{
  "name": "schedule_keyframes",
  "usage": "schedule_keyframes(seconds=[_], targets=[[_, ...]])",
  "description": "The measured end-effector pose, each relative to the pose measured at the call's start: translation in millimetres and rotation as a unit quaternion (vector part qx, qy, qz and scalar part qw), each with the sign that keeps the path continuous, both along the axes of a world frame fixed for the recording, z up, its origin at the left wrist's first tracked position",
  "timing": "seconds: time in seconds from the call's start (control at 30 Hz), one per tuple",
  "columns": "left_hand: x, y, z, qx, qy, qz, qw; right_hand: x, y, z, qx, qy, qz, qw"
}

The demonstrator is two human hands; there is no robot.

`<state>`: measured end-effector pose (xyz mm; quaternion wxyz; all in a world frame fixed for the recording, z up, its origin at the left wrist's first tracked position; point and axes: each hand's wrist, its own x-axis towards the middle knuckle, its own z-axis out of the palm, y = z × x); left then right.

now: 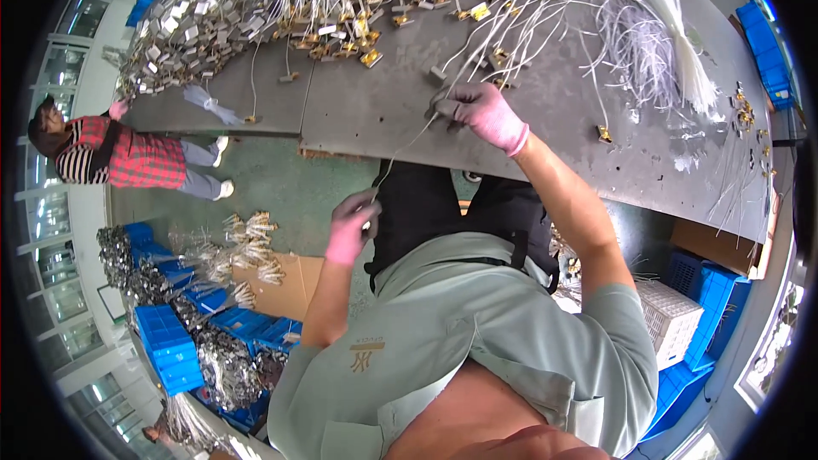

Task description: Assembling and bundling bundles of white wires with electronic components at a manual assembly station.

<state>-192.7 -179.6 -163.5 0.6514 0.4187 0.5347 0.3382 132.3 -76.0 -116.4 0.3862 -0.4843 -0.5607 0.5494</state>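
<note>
A thin white wire (411, 143) runs slantwise between my two hands across the front edge of the grey table. My left hand (348, 232), in a pink glove with grey fingers, is closed on the wire's lower part, in front of the table edge. Over the tabletop, my right hand (490, 116), gloved the same way, pinches the wire higher up; its fingertips partly hide the grip. Just beyond those fingers lies a small grey block (437, 76). Behind it, loose white wires with brass-coloured metal pieces (499, 56) spread over the table.
Wires with grey blocks (192, 34) heap at the far left, brass-coloured parts (371, 58) at the back. A bundle of clear plastic strips (677, 43) lies right. Another person (128, 152) stands left. Blue crates (166, 349) and a white crate (667, 319) flank me.
</note>
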Motion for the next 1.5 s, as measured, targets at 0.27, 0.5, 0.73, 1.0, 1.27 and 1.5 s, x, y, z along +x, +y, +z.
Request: schedule_keyframes(seconds=[0.27, 0.5, 0.73, 1.0, 1.27, 1.5], targets=[[55, 37, 19, -0.030, -0.107, -0.032, 0.993, -12, -5, 6, 0.012, 0.018, -0.042, 0.999], [81, 58, 45, -0.017, -0.109, -0.032, 0.993, -13, -7, 17, -0.037, 0.155, 0.031, 0.987], [96, 80, 61, -0.019, -0.160, -0.032, 0.986, -6, -17, 23, -0.024, 0.201, -0.038, 0.978], [126, 90, 69, 0.017, -0.145, -0.040, 0.988, -31, -25, 24, 0.069, 0.000, -0.060, 0.996], [150, 102, 60, 0.068, -0.151, 0.024, 0.986, -28, -27, 11, 0.232, -0.033, -0.124, 0.964], [182, 148, 24, 0.504, 0.269, -0.062, 0.819, 46, 38, 13, -0.043, -0.176, -0.112, 0.977]])
